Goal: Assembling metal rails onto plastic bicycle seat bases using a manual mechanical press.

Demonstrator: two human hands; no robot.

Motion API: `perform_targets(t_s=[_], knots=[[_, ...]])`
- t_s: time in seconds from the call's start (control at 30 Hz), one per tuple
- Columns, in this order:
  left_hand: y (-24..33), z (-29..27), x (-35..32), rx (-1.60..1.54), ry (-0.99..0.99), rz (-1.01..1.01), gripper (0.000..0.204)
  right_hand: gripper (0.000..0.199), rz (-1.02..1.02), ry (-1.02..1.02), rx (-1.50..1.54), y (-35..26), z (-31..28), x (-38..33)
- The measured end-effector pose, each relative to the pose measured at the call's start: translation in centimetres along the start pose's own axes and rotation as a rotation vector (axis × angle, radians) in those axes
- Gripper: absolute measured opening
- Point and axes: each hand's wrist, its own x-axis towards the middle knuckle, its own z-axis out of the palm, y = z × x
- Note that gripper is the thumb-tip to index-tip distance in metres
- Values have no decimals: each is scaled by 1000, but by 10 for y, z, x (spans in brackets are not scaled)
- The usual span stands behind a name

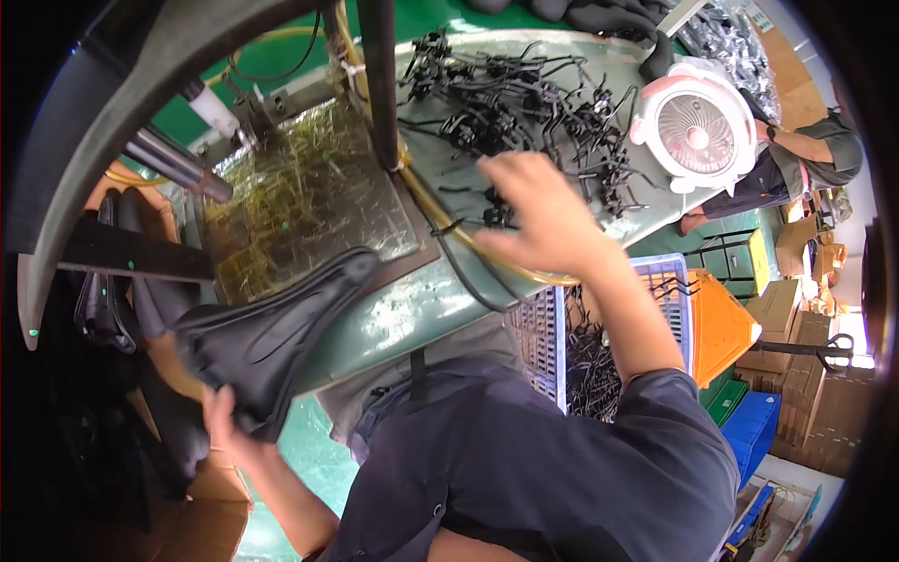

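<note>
My left hand grips the wide end of a black bicycle saddle, which tilts up at the near edge of the bench. The saddle's narrow nose reaches over the corner of a scratched metal plate with yellowish film on it. My right hand is raised over the bench with fingers apart, and nothing shows in it. Just beyond it lies a tangled heap of black bent rod parts. Part of my left hand is hidden by the saddle.
A machine frame with a dark curved arm and upright post stands at left. A white and pink fan sits at the bench's right end. Below stands a blue crate of black rods. Another person is at far right.
</note>
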Motion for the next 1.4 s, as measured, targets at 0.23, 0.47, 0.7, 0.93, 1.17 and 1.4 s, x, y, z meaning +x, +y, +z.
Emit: perform_targets(t_s=[0.23, 0.47, 0.7, 0.93, 1.17, 1.4], knots=[[-60, 55, -4, 645, -117, 437, 62, 66, 97, -196, 5, 28, 29, -10], [-17, 104, 51, 1166, -582, 1044, 72, 70, 158, -209, 52, 25, 38, -35], [-33, 78, 55, 1004, -520, 866, 46, 70, 231, 59, 207, 14, 18, -40], [-72, 100, 53, 830, -384, 822, 37, 61, -191, 40, 497, -81, 27, 4], [-88, 92, 52, 576, -292, 682, 33, 63, -406, 9, 492, -117, 89, 27], [-89, 92, 50, 537, -276, 654, 32, 64, -479, -18, 482, -127, 93, 32]])
